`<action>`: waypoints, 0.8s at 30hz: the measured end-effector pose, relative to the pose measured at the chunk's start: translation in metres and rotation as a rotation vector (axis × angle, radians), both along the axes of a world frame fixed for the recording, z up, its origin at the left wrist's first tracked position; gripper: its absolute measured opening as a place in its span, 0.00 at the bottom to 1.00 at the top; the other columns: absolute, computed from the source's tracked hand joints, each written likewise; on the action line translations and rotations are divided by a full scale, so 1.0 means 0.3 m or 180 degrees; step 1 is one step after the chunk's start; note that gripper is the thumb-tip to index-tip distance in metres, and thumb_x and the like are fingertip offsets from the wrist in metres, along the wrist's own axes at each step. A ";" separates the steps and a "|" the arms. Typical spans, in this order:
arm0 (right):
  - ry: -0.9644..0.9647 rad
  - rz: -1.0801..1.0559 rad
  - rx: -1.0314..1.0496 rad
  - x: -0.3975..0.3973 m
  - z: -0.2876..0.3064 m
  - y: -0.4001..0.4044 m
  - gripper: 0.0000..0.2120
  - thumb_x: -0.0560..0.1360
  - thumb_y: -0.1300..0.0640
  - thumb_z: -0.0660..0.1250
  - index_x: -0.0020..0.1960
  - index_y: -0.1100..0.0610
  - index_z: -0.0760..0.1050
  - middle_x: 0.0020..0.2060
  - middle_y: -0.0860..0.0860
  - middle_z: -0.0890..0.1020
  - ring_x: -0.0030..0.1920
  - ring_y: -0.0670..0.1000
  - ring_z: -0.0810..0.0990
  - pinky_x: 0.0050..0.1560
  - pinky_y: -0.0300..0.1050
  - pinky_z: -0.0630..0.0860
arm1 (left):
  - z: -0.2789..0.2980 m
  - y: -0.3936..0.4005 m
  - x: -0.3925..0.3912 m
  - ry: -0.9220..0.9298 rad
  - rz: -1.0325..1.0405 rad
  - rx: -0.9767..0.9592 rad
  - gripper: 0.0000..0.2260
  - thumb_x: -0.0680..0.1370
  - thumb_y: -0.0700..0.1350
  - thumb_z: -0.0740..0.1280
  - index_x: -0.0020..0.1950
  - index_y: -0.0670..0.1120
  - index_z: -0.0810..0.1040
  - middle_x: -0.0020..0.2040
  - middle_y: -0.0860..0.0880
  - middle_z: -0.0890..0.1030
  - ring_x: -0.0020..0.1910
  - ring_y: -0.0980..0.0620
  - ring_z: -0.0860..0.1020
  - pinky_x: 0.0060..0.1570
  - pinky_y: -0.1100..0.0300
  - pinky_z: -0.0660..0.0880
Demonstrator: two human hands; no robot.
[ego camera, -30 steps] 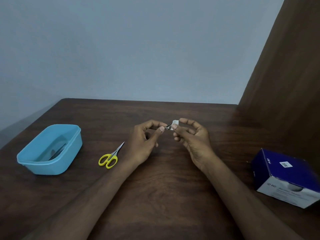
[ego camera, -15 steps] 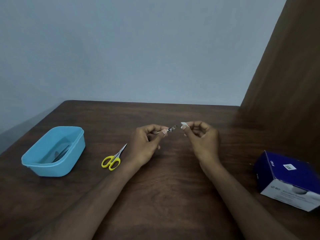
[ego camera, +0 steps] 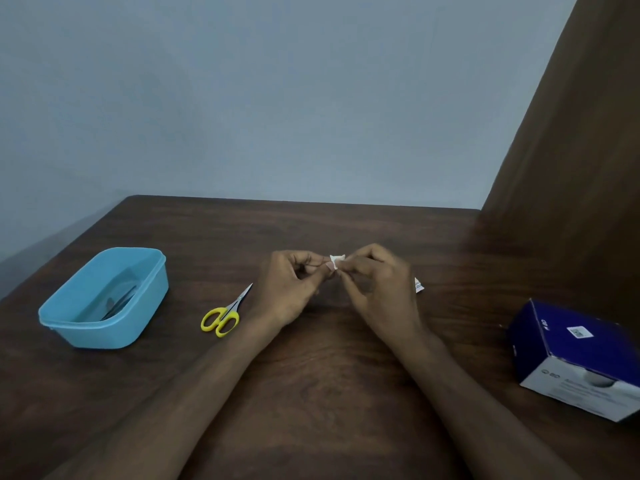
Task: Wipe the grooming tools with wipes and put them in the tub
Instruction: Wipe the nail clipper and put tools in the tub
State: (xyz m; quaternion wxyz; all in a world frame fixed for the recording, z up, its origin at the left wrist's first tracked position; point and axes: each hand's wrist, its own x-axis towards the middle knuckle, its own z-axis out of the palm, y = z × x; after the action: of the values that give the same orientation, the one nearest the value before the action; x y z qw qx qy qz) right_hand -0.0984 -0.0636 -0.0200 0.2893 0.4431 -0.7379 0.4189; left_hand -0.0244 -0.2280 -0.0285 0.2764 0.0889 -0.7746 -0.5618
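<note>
Over the middle of the dark wooden table, my left hand (ego camera: 294,289) pinches a small metal grooming tool, now almost wholly hidden between my fingers. My right hand (ego camera: 377,289) pinches a small white wipe (ego camera: 336,259) that is folded around the tool's tip. The two hands touch at the fingertips. Small scissors with yellow handles (ego camera: 225,315) lie on the table left of my left wrist. Further left stands the light blue tub (ego camera: 69,327), with thin metal tools (ego camera: 119,303) lying inside it.
A blue and white cardboard box of wipes (ego camera: 581,358) sits at the right edge of the table. A torn wipe wrapper (ego camera: 418,285) lies just behind my right hand. A brown wooden panel rises at the right. A pale wall backs the table.
Half a second ago the wipe was off the tool and the hands were apart. My right hand has moved back left and the wipe again covers the tool's tip.
</note>
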 end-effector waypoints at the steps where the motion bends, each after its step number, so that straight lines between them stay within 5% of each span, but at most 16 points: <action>1: 0.0062 -0.0009 -0.0016 0.000 0.005 0.006 0.04 0.74 0.66 0.77 0.48 0.59 0.87 0.42 0.52 0.82 0.41 0.51 0.83 0.42 0.50 0.81 | 0.002 0.001 0.002 -0.0011 0.0006 -0.0015 0.05 0.80 0.44 0.76 0.45 0.50 0.89 0.38 0.53 0.89 0.30 0.61 0.79 0.34 0.63 0.76; 8: 0.0167 -0.0062 0.0242 0.000 -0.005 0.005 0.03 0.74 0.64 0.76 0.46 0.58 0.86 0.44 0.50 0.81 0.46 0.52 0.80 0.47 0.49 0.78 | 0.019 -0.002 0.005 -0.0038 0.0093 0.0095 0.04 0.80 0.42 0.76 0.47 0.49 0.90 0.36 0.54 0.88 0.27 0.61 0.76 0.32 0.67 0.74; 17: 0.0353 -0.0087 -0.0007 0.014 0.015 0.016 0.03 0.74 0.63 0.75 0.47 0.58 0.85 0.46 0.50 0.82 0.49 0.54 0.78 0.47 0.48 0.77 | 0.007 -0.010 0.004 -0.0064 0.0048 0.0114 0.04 0.80 0.44 0.76 0.46 0.52 0.89 0.39 0.53 0.89 0.32 0.57 0.80 0.37 0.59 0.78; 21: 0.0590 -0.0112 0.0126 0.019 0.021 0.019 0.04 0.73 0.60 0.76 0.47 0.54 0.86 0.52 0.50 0.83 0.52 0.55 0.76 0.51 0.48 0.76 | 0.013 -0.011 0.001 -0.0017 0.0113 0.0308 0.03 0.79 0.43 0.76 0.47 0.50 0.90 0.35 0.53 0.87 0.27 0.59 0.75 0.33 0.66 0.73; 24: 0.0206 -0.0074 0.0200 -0.002 -0.003 0.006 0.04 0.72 0.62 0.76 0.45 0.55 0.85 0.56 0.52 0.82 0.54 0.52 0.79 0.52 0.49 0.79 | 0.016 -0.012 0.003 0.0028 0.0038 0.0447 0.04 0.80 0.40 0.75 0.49 0.47 0.90 0.37 0.50 0.88 0.27 0.60 0.75 0.31 0.68 0.73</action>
State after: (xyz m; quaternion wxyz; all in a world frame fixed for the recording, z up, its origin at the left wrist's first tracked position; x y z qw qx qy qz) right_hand -0.0990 -0.0619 -0.0208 0.3038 0.4567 -0.7461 0.3775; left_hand -0.0234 -0.2317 -0.0238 0.2762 0.1102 -0.7316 -0.6135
